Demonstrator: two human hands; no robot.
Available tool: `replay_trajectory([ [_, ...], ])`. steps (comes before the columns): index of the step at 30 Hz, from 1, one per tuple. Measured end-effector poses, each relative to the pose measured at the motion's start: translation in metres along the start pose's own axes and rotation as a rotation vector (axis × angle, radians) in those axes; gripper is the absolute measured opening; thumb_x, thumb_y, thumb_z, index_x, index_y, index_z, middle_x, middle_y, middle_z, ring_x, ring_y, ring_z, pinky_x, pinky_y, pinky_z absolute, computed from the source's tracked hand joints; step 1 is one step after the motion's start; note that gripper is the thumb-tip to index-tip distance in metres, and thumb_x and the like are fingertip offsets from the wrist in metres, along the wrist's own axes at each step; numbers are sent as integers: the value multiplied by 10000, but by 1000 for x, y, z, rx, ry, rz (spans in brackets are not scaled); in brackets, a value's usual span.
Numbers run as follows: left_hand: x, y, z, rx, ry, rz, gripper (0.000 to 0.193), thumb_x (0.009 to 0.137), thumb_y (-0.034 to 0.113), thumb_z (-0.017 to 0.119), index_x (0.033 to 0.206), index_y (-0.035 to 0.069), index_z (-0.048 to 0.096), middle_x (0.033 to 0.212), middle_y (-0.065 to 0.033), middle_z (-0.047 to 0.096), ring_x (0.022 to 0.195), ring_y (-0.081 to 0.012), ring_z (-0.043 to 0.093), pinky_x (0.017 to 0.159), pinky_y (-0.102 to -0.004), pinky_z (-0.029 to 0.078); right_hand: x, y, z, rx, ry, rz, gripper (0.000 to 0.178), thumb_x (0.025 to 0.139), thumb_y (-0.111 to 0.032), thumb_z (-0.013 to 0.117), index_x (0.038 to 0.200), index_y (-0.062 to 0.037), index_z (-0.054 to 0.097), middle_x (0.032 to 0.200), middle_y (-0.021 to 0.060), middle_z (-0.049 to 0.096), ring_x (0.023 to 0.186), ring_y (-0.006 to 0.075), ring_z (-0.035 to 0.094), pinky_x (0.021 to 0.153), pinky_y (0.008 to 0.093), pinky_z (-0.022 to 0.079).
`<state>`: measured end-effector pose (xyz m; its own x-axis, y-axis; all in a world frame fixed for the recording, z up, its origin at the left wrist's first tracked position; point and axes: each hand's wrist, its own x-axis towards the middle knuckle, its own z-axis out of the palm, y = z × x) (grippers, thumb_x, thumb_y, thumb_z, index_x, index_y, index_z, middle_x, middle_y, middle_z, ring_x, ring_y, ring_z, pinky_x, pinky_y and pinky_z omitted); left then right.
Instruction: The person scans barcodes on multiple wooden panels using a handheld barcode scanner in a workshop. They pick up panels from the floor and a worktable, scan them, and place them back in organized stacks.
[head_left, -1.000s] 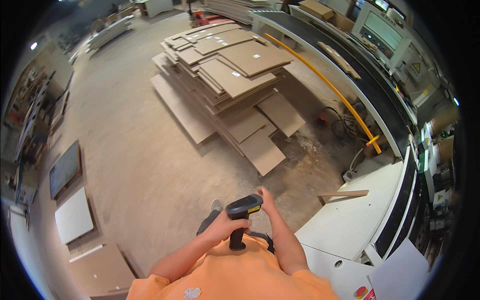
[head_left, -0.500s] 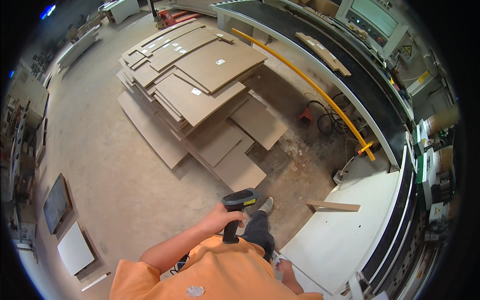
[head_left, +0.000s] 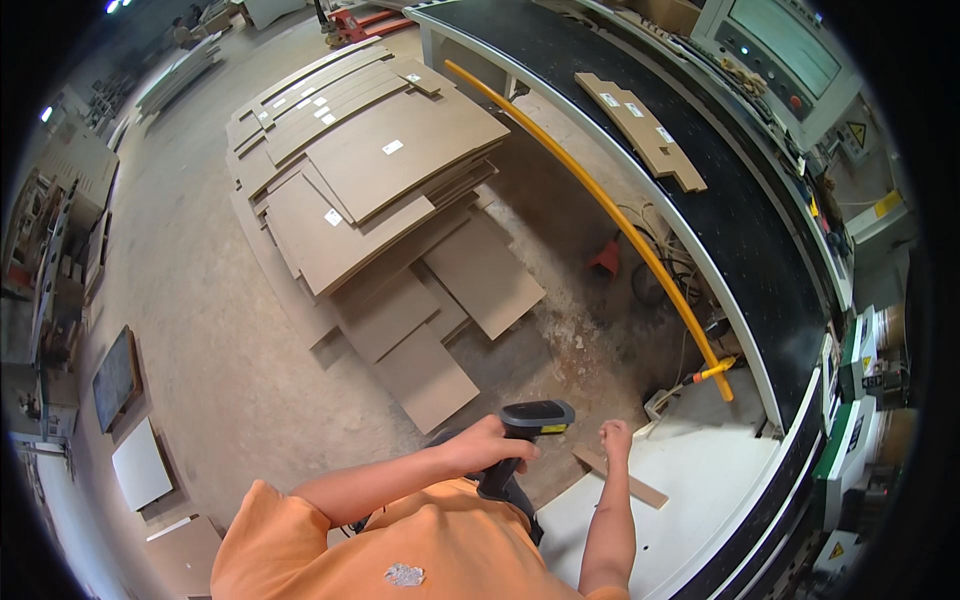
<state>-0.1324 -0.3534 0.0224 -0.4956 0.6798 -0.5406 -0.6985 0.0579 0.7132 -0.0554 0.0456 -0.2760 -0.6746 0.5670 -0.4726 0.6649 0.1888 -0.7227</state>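
Note:
In front of my body, my left hand (head_left: 485, 446) is wrapped round the grip of a black barcode scanner (head_left: 537, 412), whose head points to the right. My right hand (head_left: 616, 437) is raised over the edge of the white tabletop (head_left: 690, 465), its fingers curled closed. Anything inside those fingers is hidden or too small to name. Below that hand a narrow brown board strip (head_left: 640, 487) lies on the white top, partly covered by my forearm.
A tall stack of brown boards (head_left: 400, 150) with white labels stands on the floor ahead. To the right runs a machine with a black conveyor belt (head_left: 740, 215), a notched board (head_left: 640, 130) on it and a yellow rail (head_left: 600, 190) alongside. A control panel (head_left: 785, 45) stands far right.
My right hand has risen from beside my waist and reached forward over the white top. The scanner in my left hand has shifted right. My view has turned and moved towards the machine.

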Motion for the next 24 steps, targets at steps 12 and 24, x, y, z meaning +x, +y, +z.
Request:
replay_trajectory([
  [12, 155, 125, -48, -14, 11, 70, 364, 868, 264, 697, 1140, 27, 650, 769, -25, 648, 676, -93, 595, 568, -261, 466, 108, -31, 36, -309, -306, -139, 301, 860, -158, 691, 1068, 56, 647, 846, 116, 719, 733, 166, 676, 661, 317, 533],
  [24, 223, 269, -160, -139, 334, 392, 243, 864, 250, 724, 979, 43, 670, 783, -28, 670, 725, -100, 612, 596, -274, 470, 259, -349, 179, -535, -462, -456, 413, 851, -289, 714, 1129, 13, 667, 1018, 203, 728, 997, 314, 705, 883, 398, 530],
])
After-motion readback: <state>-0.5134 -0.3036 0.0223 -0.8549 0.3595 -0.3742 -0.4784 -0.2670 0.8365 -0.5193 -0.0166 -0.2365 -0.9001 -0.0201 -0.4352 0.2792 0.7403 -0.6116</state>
